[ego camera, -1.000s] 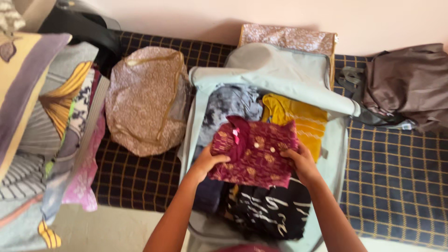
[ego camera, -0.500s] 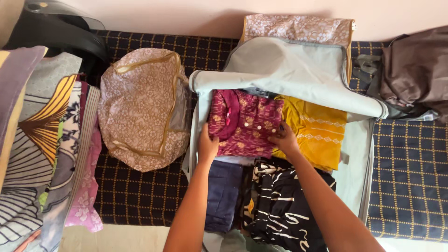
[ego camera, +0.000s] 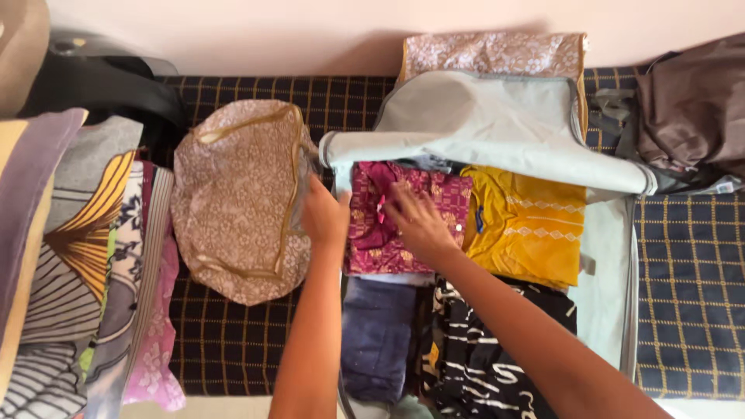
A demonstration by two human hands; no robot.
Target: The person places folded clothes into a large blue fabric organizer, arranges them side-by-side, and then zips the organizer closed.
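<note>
A folded maroon patterned garment (ego camera: 434, 203) lies in the back left of an open grey storage bag (ego camera: 605, 271). My right hand (ego camera: 419, 221) rests flat on it, fingers spread. At the bag's left wall, my left hand (ego camera: 324, 216) touches the garment's left edge with fingers loosely apart. Beside the maroon piece lies a folded yellow garment (ego camera: 528, 229). In front of them sit a dark blue folded garment (ego camera: 376, 337) and a black garment with white strokes (ego camera: 485, 357). The bag's grey lid (ego camera: 481, 124) is folded back.
A round floral zipped storage bag (ego camera: 237, 202) sits to the left on the dark checked bedcover (ego camera: 683, 295). A stack of folded bedding and pillows (ego camera: 77, 256) fills the far left. A brown bag (ego camera: 694, 109) lies at the back right, a black bag (ego camera: 109, 85) at the back left.
The maroon garment went from held above the bag to lying in its back left corner. Both hands let go of its edges; the right one now lies flat on top.
</note>
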